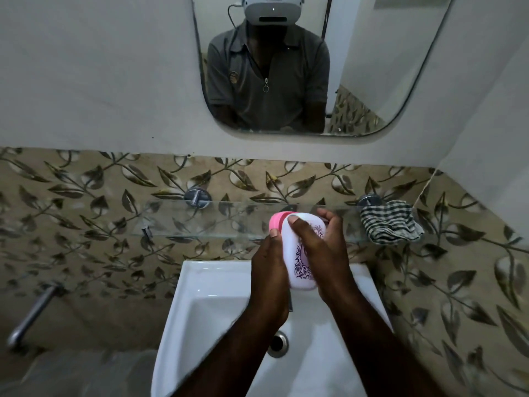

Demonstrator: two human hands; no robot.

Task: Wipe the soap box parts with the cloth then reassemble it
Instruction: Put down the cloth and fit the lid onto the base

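Note:
Over the back of the sink I hold the soap box between both hands. Its white lid (297, 253) carries a purple floral print and faces me. A pink part (276, 222) of the box shows at the top left edge, behind the lid. My left hand (269, 270) grips the box from the left, thumb on the lid's edge. My right hand (323, 253) wraps the right side, thumb pressed across the lid. The checked cloth (390, 222) lies crumpled on the right end of the glass shelf, apart from both hands.
A glass shelf (200, 222) on chrome brackets runs along the leaf-patterned tiles just behind my hands. Below is the white sink (211, 305) with its drain (277, 343). A chrome bar (34, 313) sticks out at the left. A mirror (372, 67) hangs above.

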